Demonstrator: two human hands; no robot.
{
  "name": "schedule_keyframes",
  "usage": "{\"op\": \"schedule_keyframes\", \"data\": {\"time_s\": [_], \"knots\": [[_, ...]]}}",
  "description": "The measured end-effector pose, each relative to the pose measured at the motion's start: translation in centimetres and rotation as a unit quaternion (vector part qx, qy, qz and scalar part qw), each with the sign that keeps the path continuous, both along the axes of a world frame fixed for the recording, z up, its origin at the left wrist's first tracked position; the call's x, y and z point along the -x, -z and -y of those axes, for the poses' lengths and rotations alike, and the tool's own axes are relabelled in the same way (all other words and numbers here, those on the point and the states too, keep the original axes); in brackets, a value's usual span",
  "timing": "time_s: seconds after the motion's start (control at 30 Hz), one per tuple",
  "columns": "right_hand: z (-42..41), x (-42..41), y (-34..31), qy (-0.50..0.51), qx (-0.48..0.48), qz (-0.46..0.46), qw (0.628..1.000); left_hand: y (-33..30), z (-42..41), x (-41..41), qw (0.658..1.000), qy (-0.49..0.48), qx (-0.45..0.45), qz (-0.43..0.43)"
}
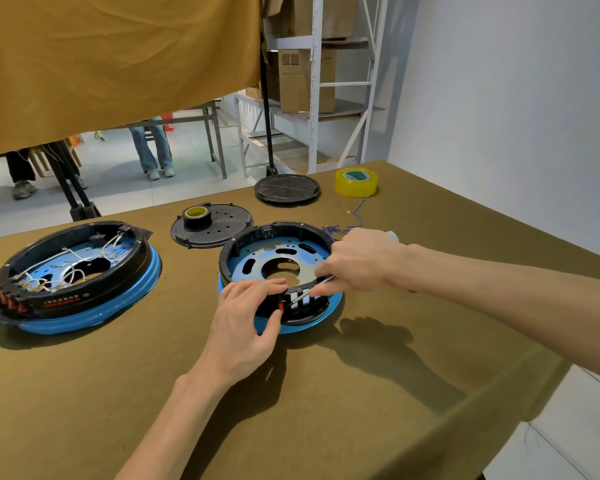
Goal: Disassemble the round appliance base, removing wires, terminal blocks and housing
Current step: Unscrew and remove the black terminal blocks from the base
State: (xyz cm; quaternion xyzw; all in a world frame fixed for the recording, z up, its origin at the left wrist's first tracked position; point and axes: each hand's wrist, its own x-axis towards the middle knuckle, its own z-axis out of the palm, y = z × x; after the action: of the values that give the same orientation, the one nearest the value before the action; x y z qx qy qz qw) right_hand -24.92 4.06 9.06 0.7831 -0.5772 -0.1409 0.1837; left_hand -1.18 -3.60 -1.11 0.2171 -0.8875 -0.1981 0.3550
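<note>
At about 9 o'clock on the table sits a second round base [73,275], black ring on a blue skirt, with white wires [73,271] looped inside and red switches at its near left rim. The round appliance base [278,258] being worked on lies at the centre: a black housing ring over a blue rim, its blue-tinted metal plate slotted and bare of wires, with a terminal block [300,299] of white tabs and a red switch at its 6 o'clock edge. At 11 o'clock from it a black cover plate [222,226] carries a roll of black tape [195,216]; at 12 o'clock lies another black disc [287,188], and at 1 o'clock a yellow tape roll [356,181] with loose blue wires [343,226] near it.

The table [395,393] wears an olive-brown cloth; a tan curtain hangs behind, with metal shelving holding cartons and a white wall to the right.

The left hand [250,327] grips the base's near rim, fingers over the ring, thumb on the outside by the red switch. The right hand [361,261] pinches a thin metal tool [314,289], fingers closed narrowly, its tip at the terminal block.
</note>
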Motion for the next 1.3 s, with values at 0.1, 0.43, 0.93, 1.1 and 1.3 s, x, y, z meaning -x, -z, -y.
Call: {"op": "schedule_keyframes", "data": {"time_s": [0.1,0.43,0.93,1.1,1.3], "knots": [[0.5,0.4,0.1,-0.021,-0.005,0.007,1.0,0.1,0.1,-0.1,1.0,-0.003,0.007,0.012],[1.3,1.3,0.6,-0.05,-0.004,0.02,0.999,0.1,0.2,-0.1,1.0,-0.008,0.011,0.022],[1.2,1.4,1.5,-0.059,0.012,0.008,0.998,0.1,0.0,-0.2,1.0,-0.007,0.015,0.002],[1.6,1.5,1.3,-0.063,0.006,-0.014,0.998,0.1,0.2,-0.2,1.0,-0.011,0.011,0.002],[1.6,1.4,1.4,-0.059,0.012,-0.022,0.998,0.2,0.3,-0.1,1.0,-0.011,0.014,-0.008]]}}
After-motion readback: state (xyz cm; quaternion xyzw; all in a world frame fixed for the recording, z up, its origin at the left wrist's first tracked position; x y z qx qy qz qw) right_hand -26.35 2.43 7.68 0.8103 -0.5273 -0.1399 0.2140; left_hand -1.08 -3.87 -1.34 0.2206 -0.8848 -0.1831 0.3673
